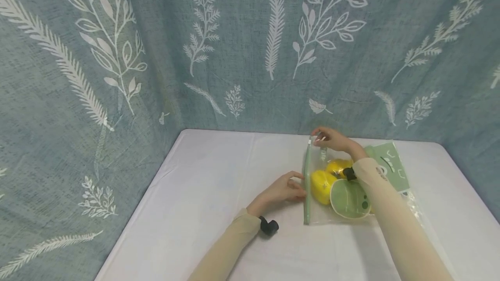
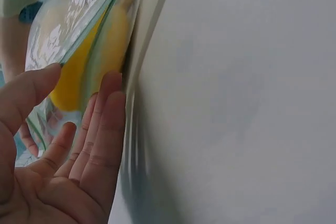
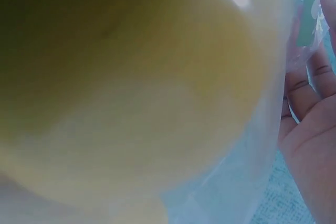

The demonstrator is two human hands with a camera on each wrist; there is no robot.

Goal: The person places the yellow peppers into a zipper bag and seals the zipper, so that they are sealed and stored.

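A clear zip bag (image 1: 318,215) with a green zip edge lies on the table, partly under the right forearm. Inside show rounded yellow things (image 1: 322,187), and over them is a green rounded shape (image 1: 350,198) with a pale outline and dark dots. My left hand (image 1: 282,189) is at the middle of the zip edge. In the left wrist view its thumb touches the bag near the zip, and the other fingers extend along the bag's lower side. My right hand (image 1: 332,138) pinches the far corner of the zip edge. Yellow fills most of the right wrist view.
A green panel with a printed face (image 1: 392,166) lies at the right, past the right forearm. The white-covered table (image 1: 218,177) meets a blue-green leaf-patterned curtain (image 1: 242,47) at the back and left. A black wrist device (image 1: 268,226) is on the left wrist.
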